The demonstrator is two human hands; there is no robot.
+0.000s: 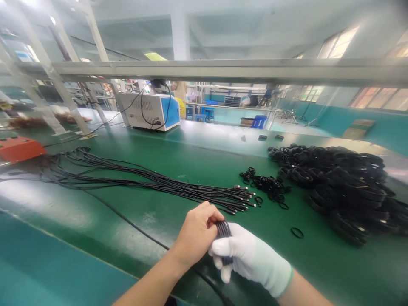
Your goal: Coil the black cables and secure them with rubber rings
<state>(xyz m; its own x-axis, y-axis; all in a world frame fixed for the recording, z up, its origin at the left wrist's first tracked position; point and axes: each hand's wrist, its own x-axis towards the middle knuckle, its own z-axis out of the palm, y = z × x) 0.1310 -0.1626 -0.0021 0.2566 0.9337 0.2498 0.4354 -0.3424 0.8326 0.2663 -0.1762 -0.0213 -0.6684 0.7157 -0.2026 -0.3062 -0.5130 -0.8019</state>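
Note:
Near the front edge of the bench, both hands hold a coiled black cable [224,229]. My left hand [199,231], bare, pinches the coil's upper left side between thumb and fingers. My right hand [247,253], in a white glove, is wrapped round the coil from the right. Part of the coil is hidden behind the gloved fingers. Just beyond the hands lies a bundle of straight black cables [178,185] with metal plug ends. A single black band [297,232] lies to the right, and a small pile of black bands [269,185] sits farther back.
A large heap of coiled black cables [347,187] covers the right of the green bench [153,148]. One loose cable [127,220] runs under my hands. A white and blue machine [153,110] stands at the back, an orange box [21,148] at left. A metal beam [223,70] crosses above.

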